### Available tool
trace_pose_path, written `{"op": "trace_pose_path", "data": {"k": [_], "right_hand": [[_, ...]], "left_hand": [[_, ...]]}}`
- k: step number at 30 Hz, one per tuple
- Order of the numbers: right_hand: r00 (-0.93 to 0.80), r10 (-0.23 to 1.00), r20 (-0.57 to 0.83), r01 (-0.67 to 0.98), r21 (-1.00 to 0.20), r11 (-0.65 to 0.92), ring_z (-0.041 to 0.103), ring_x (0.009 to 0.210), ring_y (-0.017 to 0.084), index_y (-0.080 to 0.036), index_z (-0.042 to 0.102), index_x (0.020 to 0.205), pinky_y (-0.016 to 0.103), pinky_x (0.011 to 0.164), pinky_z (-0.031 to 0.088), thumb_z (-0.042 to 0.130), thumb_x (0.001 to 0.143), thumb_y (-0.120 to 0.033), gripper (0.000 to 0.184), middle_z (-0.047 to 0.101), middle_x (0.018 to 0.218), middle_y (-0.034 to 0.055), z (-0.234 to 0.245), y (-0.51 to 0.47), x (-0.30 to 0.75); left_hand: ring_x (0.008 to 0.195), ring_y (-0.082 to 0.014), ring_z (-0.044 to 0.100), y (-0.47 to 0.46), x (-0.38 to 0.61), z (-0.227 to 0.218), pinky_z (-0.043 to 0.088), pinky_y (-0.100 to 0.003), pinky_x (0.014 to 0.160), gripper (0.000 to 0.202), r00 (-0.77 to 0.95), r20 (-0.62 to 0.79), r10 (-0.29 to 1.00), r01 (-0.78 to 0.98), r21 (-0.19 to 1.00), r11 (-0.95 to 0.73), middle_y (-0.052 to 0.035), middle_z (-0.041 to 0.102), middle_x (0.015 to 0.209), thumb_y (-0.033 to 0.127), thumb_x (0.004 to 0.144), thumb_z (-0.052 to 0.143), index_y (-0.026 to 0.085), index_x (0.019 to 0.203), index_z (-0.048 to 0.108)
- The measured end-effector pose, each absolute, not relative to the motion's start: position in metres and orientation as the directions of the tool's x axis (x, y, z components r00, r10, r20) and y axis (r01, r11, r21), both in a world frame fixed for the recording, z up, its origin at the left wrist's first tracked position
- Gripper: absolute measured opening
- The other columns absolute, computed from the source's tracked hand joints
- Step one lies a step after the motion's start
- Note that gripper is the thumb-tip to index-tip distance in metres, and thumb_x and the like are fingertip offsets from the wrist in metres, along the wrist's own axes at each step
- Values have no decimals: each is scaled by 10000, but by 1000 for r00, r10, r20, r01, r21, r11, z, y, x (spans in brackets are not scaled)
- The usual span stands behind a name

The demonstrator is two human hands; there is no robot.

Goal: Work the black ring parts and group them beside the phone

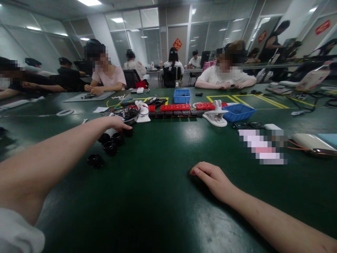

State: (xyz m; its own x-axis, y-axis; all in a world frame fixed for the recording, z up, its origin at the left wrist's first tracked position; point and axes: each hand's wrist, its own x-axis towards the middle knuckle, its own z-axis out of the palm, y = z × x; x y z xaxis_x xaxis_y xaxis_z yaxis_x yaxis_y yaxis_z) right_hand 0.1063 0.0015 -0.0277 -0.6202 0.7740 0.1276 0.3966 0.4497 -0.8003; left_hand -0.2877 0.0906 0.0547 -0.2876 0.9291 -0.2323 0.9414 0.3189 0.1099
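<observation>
Sitting at left, black round parts (110, 148) cluster by my left hand (116, 123); from my remote view I cannot tell whether its fingers clamp the farthest. Open green table (158, 182) runs to my right hand (212, 178), fingers curled together; beyond, pixelation hides any writing on a pink-and-white item (263, 149).
</observation>
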Motion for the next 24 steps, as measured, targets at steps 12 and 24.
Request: {"op": "trace_pose_path", "data": {"k": [12,24], "right_hand": [[-309,916,257,311,-883,352,567,860,182,-180,549,976,318,756,453,391,857,-338,253,602,921,60,-36,6,112],[-397,856,332,288,-840,460,537,848,162,-172,550,958,313,780,440,448,845,-301,200,579,906,51,-30,-7,109]], "left_hand": [[726,-272,632,45,-96,32,439,-313,603,408,148,-92,985,989,34,-146,-109,681,751,525,691,514,162,762,686],[963,-265,574,-29,-53,-14,310,-490,995,316,481,142,865,778,386,-496,-53,636,997,409,735,595,248,995,515]]}}
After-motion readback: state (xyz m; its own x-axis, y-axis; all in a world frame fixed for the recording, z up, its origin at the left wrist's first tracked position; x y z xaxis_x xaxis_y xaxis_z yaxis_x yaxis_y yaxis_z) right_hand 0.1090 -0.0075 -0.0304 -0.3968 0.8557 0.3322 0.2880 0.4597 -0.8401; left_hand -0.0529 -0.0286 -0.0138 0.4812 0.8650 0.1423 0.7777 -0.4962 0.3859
